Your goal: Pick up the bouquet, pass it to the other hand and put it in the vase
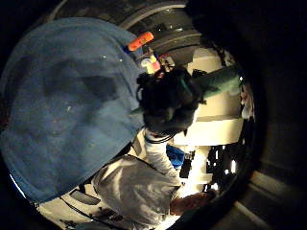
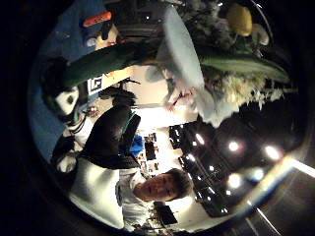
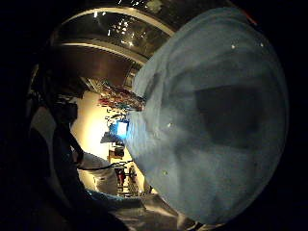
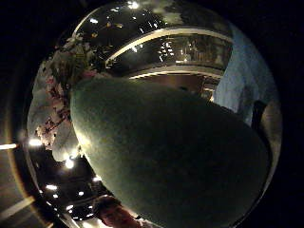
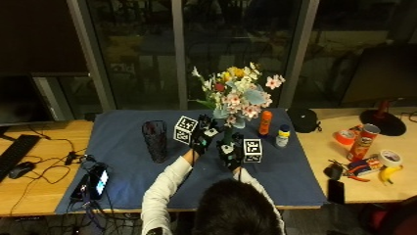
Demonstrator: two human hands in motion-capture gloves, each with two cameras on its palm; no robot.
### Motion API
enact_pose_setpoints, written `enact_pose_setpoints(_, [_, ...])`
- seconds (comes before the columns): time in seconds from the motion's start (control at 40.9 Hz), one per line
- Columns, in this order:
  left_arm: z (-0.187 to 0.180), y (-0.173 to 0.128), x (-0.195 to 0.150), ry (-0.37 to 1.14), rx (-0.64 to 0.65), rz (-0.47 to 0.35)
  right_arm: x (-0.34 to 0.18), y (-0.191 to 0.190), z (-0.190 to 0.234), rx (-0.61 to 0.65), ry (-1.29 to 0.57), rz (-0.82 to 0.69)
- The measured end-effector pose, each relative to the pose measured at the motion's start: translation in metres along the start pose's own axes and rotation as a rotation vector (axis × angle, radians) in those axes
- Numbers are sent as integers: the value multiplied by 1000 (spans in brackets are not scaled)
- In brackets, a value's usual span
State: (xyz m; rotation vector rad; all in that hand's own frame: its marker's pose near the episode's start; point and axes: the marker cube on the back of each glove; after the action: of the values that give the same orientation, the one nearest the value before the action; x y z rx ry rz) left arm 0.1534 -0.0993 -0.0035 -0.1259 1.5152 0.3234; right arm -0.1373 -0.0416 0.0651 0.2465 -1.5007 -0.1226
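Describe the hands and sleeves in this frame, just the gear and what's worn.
Both the left hand and the right hand wear black gloves. Each forearm is covered by a white long sleeve, seen most clearly on the person's left arm; only a short strip of the right sleeve shows beside the head. No bare part of either hand shows.

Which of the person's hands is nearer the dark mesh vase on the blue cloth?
The left. The left hand is at the bouquet stems, just right of the vase; the right hand lies beyond it, farther from the vase.
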Motion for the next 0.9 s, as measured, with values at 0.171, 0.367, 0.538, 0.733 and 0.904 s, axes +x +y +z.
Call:
enact_pose_setpoints(0.171, [16,-2,11,51,14,14,-4,1,10,29,84,-154])
enact_pose_setpoints(0.367, [26,-12,8,113,13,2,18,-8,15,31,171,-173])
enact_pose_setpoints(0.538, [24,-21,1,172,72,6,42,-19,23,-17,150,-242])
enact_pose_setpoints(0.733, [20,-22,3,161,216,79,27,-14,30,-88,179,-496])
enact_pose_setpoints(0.904, [-6,-27,22,159,382,116,44,-11,26,-181,153,-288])
